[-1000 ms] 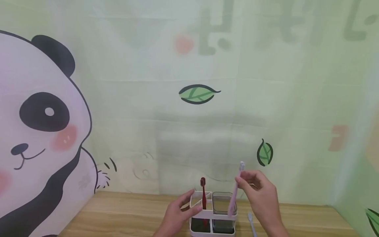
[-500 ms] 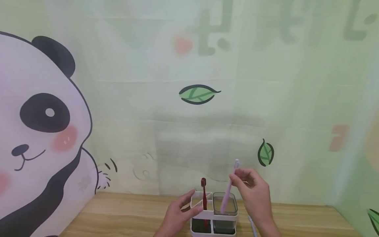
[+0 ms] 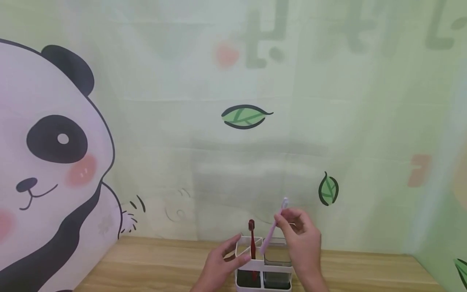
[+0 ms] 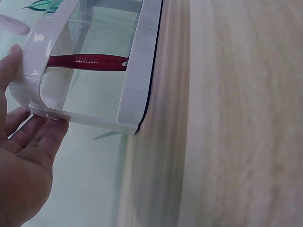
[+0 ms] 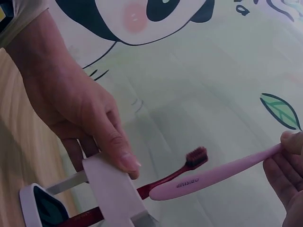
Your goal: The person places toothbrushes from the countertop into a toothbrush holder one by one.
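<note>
A white toothbrush holder [image 3: 273, 268] stands on the wooden table. My left hand [image 3: 219, 263] grips its upper left side, thumb in front and fingers behind. Upright in a left compartment is a red toothbrush [image 3: 252, 243], its handle [image 4: 90, 62] visible through the open side in the left wrist view. My right hand [image 3: 304, 243] pinches a pink toothbrush [image 3: 270, 239] near its head, bristle end up. The pink handle slants down to the left, its end over the holder's top near the middle divider. In the right wrist view that handle [image 5: 208, 179] overlaps the red toothbrush.
A clear grey cup [image 3: 279, 257] occupies the holder's right half. The wooden table [image 3: 153, 263] ends at a cloth backdrop [image 3: 157, 134] printed with a panda and leaves.
My right hand has carried the pink toothbrush left, from over the clear cup toward the middle divider. A blue toothbrush on the table is now hidden behind that hand. The left hand keeps its grip.
</note>
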The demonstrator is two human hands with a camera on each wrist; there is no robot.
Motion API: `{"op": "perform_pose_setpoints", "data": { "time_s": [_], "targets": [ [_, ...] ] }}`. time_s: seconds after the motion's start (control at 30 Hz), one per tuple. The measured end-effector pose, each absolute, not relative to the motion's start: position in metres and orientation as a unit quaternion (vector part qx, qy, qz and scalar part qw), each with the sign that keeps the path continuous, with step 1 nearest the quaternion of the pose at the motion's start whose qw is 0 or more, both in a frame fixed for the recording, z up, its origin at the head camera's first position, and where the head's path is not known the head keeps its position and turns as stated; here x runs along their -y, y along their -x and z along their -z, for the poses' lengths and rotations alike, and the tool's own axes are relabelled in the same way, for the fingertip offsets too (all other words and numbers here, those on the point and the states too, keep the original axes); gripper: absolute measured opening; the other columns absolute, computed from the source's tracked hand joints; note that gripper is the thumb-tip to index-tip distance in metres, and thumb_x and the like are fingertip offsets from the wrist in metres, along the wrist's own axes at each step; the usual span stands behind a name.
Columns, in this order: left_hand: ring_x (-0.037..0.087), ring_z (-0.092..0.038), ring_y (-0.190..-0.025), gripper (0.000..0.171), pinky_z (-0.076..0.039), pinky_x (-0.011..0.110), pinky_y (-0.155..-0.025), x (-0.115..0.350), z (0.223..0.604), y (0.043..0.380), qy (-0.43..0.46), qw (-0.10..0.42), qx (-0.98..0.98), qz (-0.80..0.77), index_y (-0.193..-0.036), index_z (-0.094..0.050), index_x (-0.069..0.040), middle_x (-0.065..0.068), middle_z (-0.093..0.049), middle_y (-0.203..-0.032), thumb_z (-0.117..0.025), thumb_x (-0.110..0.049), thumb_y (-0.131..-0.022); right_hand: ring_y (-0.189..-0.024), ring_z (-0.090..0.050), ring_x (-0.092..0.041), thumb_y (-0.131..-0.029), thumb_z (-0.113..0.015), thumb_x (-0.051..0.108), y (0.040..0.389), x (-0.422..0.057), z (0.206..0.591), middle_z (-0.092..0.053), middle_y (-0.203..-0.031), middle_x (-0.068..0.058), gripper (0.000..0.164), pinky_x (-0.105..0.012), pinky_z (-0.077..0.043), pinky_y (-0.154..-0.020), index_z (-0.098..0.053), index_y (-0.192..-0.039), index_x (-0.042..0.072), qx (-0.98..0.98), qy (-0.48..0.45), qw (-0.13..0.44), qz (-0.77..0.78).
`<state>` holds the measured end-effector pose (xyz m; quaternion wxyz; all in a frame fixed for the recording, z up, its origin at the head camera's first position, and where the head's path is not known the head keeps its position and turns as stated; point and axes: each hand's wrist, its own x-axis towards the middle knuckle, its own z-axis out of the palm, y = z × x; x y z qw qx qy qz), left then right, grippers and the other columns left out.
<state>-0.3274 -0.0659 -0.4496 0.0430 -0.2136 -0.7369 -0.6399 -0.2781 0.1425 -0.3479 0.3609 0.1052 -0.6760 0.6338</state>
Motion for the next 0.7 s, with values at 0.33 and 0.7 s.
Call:
{"op": "perform_pose_setpoints", "data": {
  "time_s": [0.33, 0.7],
  "targets": [
    [0.050, -0.050, -0.139, 0.071, -0.053, 0.051, -0.108, 0.066, 0.450, 0.327, 0.224, 0.053, 0.730, 0.644, -0.150, -0.054, 0.007, 0.029, -0.056, -0.149, -0.084, -0.027, -0.095, -0.088, -0.073, -0.017, -0.095, -0.081, 0.006, 0.286, -0.131, 0.365, -0.072, -0.097, -0.011, 0.017, -0.022, -0.063, -0.084, -0.070, -0.107, 0.000, 0.688, -0.095, 0.336, -0.636],
    [0.049, -0.050, -0.140, 0.070, -0.053, 0.052, -0.108, 0.066, 0.449, 0.326, 0.217, 0.045, 0.733, 0.643, -0.151, -0.054, 0.006, 0.029, -0.056, -0.150, -0.083, -0.027, -0.096, -0.091, -0.070, -0.015, -0.095, -0.082, 0.010, 0.296, -0.129, 0.379, -0.073, -0.099, -0.007, 0.018, -0.020, -0.061, -0.082, -0.071, -0.107, 0.003, 0.718, -0.066, 0.303, -0.622]
  ]
}}
